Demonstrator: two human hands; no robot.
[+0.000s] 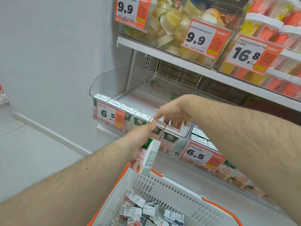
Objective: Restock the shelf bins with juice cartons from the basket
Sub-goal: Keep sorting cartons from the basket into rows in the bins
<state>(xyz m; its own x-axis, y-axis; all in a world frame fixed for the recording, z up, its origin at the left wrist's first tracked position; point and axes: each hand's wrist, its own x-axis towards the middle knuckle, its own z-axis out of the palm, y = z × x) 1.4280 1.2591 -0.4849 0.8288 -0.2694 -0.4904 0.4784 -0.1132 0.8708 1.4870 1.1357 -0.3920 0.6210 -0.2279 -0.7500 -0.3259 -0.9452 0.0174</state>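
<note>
- Juice carton (147,158) gripped in left hand (138,141), hanging just above far-left corner of basket (179,190); thumb on top, fingers wrapped.
- Judged light, stiff-walled, slightly slick; best held across broad faces, mid-body.
- Right hand (174,111) reaching into shelf bin (104,85), fingers curled around carton in front row (171,137) at right end.
- More cartons loose in basket bottom.
</note>
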